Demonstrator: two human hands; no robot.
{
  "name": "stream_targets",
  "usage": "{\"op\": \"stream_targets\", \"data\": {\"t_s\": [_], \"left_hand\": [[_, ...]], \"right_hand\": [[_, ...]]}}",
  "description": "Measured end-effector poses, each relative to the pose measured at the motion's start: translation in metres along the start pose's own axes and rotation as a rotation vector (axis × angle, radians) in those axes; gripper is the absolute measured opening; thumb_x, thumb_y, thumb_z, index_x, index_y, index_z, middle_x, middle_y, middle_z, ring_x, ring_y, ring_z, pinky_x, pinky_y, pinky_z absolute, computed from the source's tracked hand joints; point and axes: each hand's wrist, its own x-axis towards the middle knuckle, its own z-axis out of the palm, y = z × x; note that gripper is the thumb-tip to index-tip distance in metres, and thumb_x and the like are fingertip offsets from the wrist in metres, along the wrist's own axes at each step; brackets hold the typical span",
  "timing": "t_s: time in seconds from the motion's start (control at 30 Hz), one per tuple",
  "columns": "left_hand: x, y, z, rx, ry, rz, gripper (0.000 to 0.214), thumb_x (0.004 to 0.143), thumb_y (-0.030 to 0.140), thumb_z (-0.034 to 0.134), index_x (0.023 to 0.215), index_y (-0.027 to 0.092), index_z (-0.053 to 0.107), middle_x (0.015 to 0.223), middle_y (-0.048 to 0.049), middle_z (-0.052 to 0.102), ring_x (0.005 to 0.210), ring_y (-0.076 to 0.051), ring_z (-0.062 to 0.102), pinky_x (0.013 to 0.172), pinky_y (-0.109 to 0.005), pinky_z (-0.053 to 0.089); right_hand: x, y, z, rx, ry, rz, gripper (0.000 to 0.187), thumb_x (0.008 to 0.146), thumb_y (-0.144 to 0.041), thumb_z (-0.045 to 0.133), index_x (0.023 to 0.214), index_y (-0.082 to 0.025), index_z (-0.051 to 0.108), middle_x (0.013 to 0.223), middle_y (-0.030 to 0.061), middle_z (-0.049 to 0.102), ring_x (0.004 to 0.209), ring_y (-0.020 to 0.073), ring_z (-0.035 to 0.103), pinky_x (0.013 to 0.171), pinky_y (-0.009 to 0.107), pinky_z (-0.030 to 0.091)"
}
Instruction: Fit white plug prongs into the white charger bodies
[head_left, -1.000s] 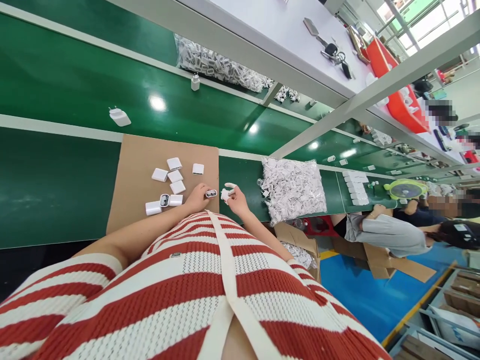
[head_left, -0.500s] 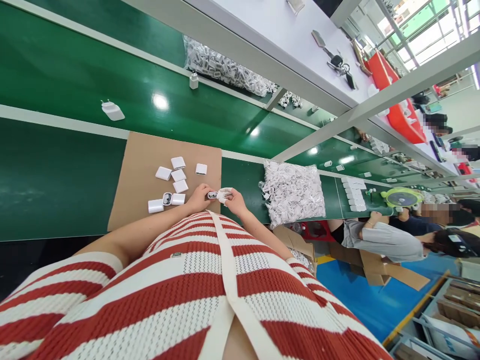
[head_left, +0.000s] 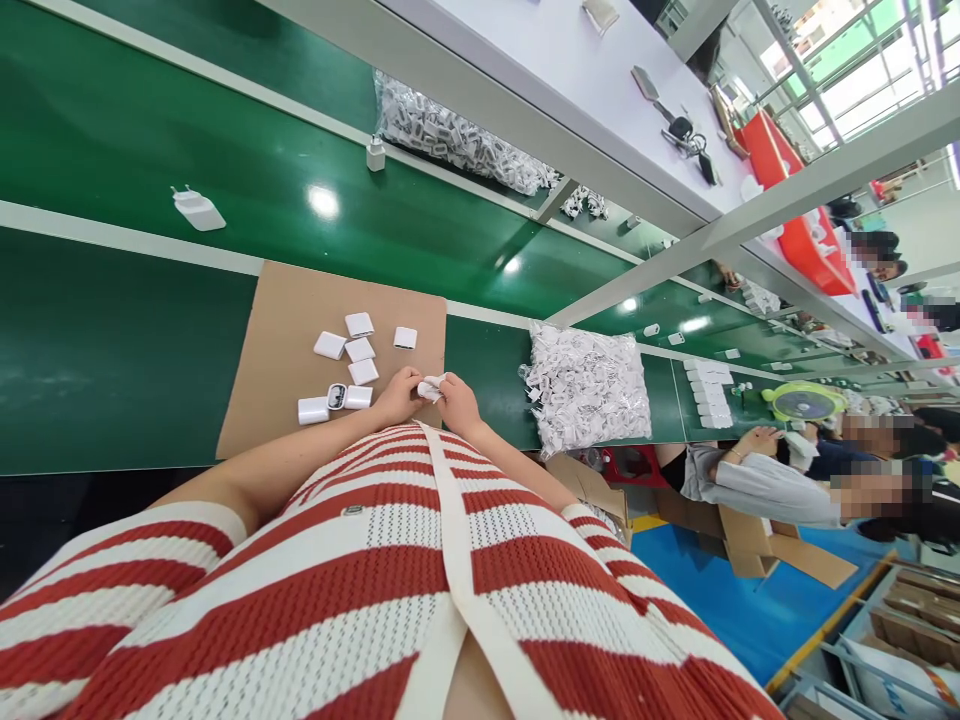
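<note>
My left hand (head_left: 400,396) is closed at the right edge of a brown cardboard sheet (head_left: 262,380), gripping a white charger housing that is now mostly hidden. Pinched in my right hand (head_left: 459,404) is a crumpled white piece that looks like cloth (head_left: 432,387), pressed against the housing between both hands. Several white charger housings (head_left: 360,348) lie on the cardboard to the left. One of them, an upturned housing (head_left: 337,397), shows its open end with dark and metallic parts inside. Another housing (head_left: 405,338) rests alone near the sheet's right side.
A clear bag of white parts (head_left: 589,385) lies on the green bench to the right; another bag (head_left: 457,130) is beyond the belt. White plug chargers (head_left: 199,208) stand on the green belt (head_left: 262,190). A metal frame post (head_left: 622,280) slants across. Co-workers sit at right near a green fan (head_left: 806,401).
The white cloth-like piece has moved left over the housing's open end, covering it, and my right hand has come closer to my left. Chargers on the belt have shifted left.
</note>
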Motion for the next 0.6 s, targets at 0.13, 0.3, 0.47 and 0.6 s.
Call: {"op": "stream_targets", "data": {"t_s": [0.13,0.3,0.47,0.6], "left_hand": [[0.001,-0.003,0.0,-0.009,0.005,0.013,0.021,0.074,0.036,0.066,0.085,0.018,0.066,0.102,-0.0081,0.056,0.097,-0.025,0.057,0.091,-0.041,0.05],[0.002,-0.001,-0.001,-0.019,0.012,0.011,0.022,0.073,0.038,0.068,0.082,0.019,0.067,0.101,-0.008,0.057,0.097,-0.025,0.057,0.09,-0.041,0.051],[0.002,0.001,-0.002,-0.016,0.016,0.022,0.022,0.073,0.039,0.068,0.081,0.017,0.068,0.1,-0.0091,0.057,0.095,-0.025,0.058,0.089,-0.042,0.051],[0.002,0.001,-0.001,-0.007,0.016,0.03,0.021,0.075,0.038,0.065,0.079,0.017,0.068,0.099,-0.0088,0.056,0.093,-0.024,0.058,0.089,-0.041,0.05]], "right_hand": [[0.004,-0.01,-0.003,-0.278,-0.099,-0.127,0.023,0.093,-0.009,0.049,0.099,-0.019,0.069,0.106,0.0075,0.062,0.097,0.0211,0.052,0.079,0.03,0.042],[0.004,-0.017,-0.009,-0.424,-0.107,-0.181,0.024,0.098,-0.012,0.047,0.103,-0.018,0.07,0.108,0.0103,0.064,0.099,0.0235,0.052,0.079,0.033,0.042],[0.003,-0.019,-0.011,-0.42,-0.114,-0.129,0.023,0.096,-0.011,0.049,0.102,-0.017,0.071,0.107,0.0104,0.063,0.099,0.0236,0.052,0.081,0.033,0.043],[0.005,-0.019,-0.009,-0.411,-0.153,-0.141,0.025,0.097,-0.01,0.049,0.105,-0.018,0.071,0.107,0.0096,0.064,0.098,0.0229,0.052,0.083,0.033,0.043]]}}
